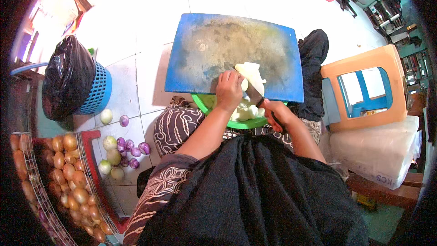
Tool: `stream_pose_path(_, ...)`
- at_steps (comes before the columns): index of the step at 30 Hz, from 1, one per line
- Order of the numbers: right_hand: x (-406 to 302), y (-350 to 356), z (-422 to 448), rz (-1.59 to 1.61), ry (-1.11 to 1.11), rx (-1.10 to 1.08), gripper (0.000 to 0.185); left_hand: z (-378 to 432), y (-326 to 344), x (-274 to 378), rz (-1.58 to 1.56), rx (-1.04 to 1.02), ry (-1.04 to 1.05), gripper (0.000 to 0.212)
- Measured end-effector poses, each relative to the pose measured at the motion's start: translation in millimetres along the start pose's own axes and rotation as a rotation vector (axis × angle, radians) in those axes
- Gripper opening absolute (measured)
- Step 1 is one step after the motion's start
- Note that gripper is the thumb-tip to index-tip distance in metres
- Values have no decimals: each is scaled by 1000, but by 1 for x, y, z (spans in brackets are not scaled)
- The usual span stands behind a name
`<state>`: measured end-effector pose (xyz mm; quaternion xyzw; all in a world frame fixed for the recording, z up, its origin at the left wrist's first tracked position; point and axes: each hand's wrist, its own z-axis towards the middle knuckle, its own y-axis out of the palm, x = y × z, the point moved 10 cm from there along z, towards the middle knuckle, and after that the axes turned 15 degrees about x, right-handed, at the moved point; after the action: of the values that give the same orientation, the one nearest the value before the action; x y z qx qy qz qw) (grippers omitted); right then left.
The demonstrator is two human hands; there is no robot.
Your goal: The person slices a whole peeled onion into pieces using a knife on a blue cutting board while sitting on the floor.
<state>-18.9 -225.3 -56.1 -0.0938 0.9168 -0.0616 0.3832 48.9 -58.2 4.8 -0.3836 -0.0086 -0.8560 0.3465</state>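
A worn blue cutting board [239, 48] lies before me, stained across its middle. My right hand [276, 114] grips a kitchen knife [254, 95] by its dark handle, the blade slanting up and left across the board's near edge. My left hand [229, 87] is at that edge, fingers bent around a pale cut piece [244, 84], close beside the blade. Pale vegetable pieces [251, 71], perhaps onion, lie on the board past the blade. Under the near edge is a green basin [244, 124] holding more pale pieces. The knife's tip is partly hidden behind my left fingers.
A blue perforated basket [102, 87] with a black plastic bag [68, 78] stands at left. Purple onions [129, 145] and pale ones [113, 156] lie on the tiles near a wire rack of brown onions [81, 194]. An orange plastic stool [365, 121] is at right.
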Motion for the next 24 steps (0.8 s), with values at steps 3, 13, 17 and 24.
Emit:
stream_pose_path(3, 13, -38, -5, -122, 101, 217, 48, 14, -10, -11, -102, 54, -64, 6)
stream_pose_path(13, -31, -44, -12, -802, -304, 466, 56, 62, -115, -110, 458, 217, -77, 29)
stream_pose_path(17, -35, -52, -19, -835, -325, 490, 56, 69, -97, -40, 536, 362, 7, 53)
stream_pose_path(24, -48, -32, -28, -858, -393, 471, 52, 10, 10, 16, -74, -315, 59, 12)
